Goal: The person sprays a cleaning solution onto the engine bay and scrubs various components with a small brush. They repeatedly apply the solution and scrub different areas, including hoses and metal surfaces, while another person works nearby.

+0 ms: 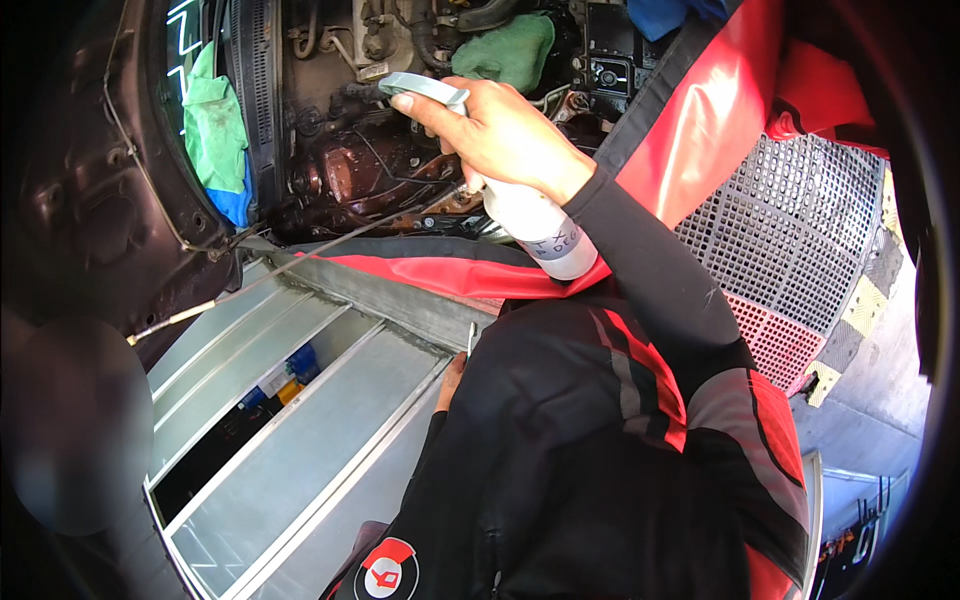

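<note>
My right hand (500, 130) grips a white spray bottle (545, 230) by its neck, just under the grey trigger head (425, 92). A label band with handwriting wraps the bottle's lower part. Bottle and hand are above the near edge of an open engine bay (350, 170), with the nozzle toward the engine. Low beside my torso, my left hand (452, 383) is mostly hidden by my jacket. A thin pale object (472, 338) sticks up at its fingers; its kind does not show.
The raised hood (100, 180) stands at the left, with a prop rod (290, 265) slanting across. Green cloths (215, 130) lie by the windshield and on the engine (510, 50). A red and black fender cover (690, 110) drapes the car's edge. A grey grid mat (780, 220) covers floor at right.
</note>
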{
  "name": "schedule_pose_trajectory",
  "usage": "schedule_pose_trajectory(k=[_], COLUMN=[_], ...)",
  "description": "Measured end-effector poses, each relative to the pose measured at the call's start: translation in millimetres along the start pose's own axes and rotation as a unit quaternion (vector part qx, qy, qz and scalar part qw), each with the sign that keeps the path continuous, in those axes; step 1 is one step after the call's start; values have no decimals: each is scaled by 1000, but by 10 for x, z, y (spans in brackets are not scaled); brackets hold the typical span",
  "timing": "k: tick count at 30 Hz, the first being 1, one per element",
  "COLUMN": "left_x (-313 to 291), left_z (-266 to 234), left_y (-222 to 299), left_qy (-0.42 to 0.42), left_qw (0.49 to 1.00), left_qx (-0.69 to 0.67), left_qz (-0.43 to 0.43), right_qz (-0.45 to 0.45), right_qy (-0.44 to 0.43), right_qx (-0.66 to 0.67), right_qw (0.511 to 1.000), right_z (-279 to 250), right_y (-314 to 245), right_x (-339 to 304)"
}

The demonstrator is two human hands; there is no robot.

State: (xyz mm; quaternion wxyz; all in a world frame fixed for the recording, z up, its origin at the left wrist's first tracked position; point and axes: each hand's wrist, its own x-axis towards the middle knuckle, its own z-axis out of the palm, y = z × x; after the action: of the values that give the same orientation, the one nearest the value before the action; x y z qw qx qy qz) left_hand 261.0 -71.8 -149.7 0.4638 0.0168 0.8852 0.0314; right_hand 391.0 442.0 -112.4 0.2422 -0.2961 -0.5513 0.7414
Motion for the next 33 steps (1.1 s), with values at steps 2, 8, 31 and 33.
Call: schedule_pose_trajectory(k=[2, 8, 31, 33], left_x=[-9, -47, -89, -87], left_z=[-28, -96, -187, -195], left_y=[-1, 25, 216, 215], left_qy=[1, 4, 11, 12], left_qw=[1000, 1000, 999, 999], left_qx=[1, 5, 15, 15], left_qz=[-3, -14, -33, -31], right_qz=[9, 1, 12, 7], right_qy=[-7, 13, 48, 63], right_qx=[13, 6, 131, 124], right_qw=[1000, 1000, 990, 990], right_z=[-15, -26, -329, -308], right_y=[27, 48, 202, 200], right_x=[16, 62, 252, 253])
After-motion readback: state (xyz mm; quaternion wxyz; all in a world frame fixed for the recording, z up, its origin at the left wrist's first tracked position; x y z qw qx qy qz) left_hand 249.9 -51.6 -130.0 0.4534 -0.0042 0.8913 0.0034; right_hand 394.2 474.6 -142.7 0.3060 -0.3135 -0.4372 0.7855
